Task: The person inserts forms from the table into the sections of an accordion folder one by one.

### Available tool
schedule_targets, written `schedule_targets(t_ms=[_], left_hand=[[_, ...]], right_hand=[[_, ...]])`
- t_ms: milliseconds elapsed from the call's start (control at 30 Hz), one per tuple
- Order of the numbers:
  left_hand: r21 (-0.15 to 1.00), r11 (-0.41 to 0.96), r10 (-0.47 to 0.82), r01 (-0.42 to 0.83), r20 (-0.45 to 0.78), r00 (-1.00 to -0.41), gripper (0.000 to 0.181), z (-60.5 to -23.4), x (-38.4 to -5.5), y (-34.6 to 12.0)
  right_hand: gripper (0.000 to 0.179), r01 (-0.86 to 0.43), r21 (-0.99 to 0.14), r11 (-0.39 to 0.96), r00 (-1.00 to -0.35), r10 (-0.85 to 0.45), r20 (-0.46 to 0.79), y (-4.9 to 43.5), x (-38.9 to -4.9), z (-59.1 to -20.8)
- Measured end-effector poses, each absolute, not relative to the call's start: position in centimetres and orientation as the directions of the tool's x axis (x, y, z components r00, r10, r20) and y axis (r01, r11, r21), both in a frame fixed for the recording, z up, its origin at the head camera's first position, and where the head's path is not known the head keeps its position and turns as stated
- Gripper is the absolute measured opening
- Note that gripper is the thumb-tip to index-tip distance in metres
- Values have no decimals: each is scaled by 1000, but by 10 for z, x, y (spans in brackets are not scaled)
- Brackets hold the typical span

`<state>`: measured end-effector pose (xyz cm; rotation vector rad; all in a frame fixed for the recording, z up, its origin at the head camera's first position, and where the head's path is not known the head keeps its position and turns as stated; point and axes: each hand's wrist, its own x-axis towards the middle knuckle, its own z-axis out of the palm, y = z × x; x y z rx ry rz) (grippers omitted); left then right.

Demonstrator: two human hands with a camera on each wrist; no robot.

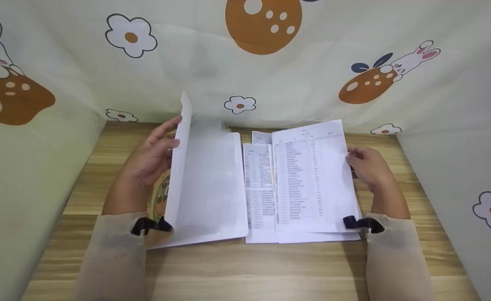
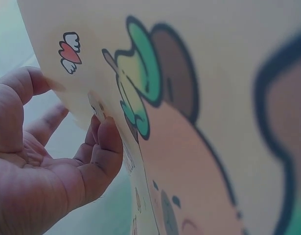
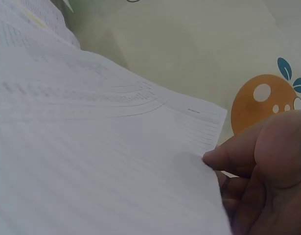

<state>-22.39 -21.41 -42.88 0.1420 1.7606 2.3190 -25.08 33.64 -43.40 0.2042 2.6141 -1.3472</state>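
A folder (image 1: 209,184) lies on the left half of the table, its plain white inside showing and its cover (image 1: 179,167) raised nearly upright. My left hand (image 1: 147,159) holds that cover by its outer edge. Cartoon animal art (image 2: 184,147) decorates the cover's outer face in the left wrist view. On the right, my right hand (image 1: 370,167) pinches the right edge of a printed sheet (image 1: 304,179), thumb on top, seen closely in the right wrist view. The sheet's upper right corner tilts up a little. More printed papers (image 1: 260,179) lie partly beneath it.
A wood-grain table (image 1: 245,271) carries everything. Behind and on both sides hangs a pale curtain (image 1: 186,75) printed with flowers, rabbits and orange shapes. A round coloured picture (image 1: 161,196) shows partly behind the raised cover.
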Motion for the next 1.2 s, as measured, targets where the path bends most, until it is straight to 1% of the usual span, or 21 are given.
schedule_targets(t_ms=[200, 433, 633, 733, 933, 1200], left_hand=[[962, -247, 237, -118, -58, -970, 61, -429, -224, -213], [961, -256, 252, -102, -35, -967, 62, -429, -223, -213], [963, -244, 255, -117, -52, -965, 63, -428, -224, -213], [964, -236, 251, -119, -57, -966, 63, -428, -223, -213], [963, -242, 246, -116, -55, -968, 63, -428, -224, -211], [965, -235, 237, -117, -60, -970, 62, -426, -223, -210]], right_hand=[[47, 222, -865, 450, -973, 38, -229, 328, -249, -417], [42, 179, -923, 340, -983, 23, -182, 314, -248, -397], [37, 135, -980, 146, -990, -24, -140, 301, -245, -386], [36, 117, -988, 99, -992, -41, -122, 295, -242, -382], [38, 99, -992, 76, -992, -66, -104, 287, -237, -373], [22, 108, -988, -107, -982, -168, -89, 271, -233, -357]])
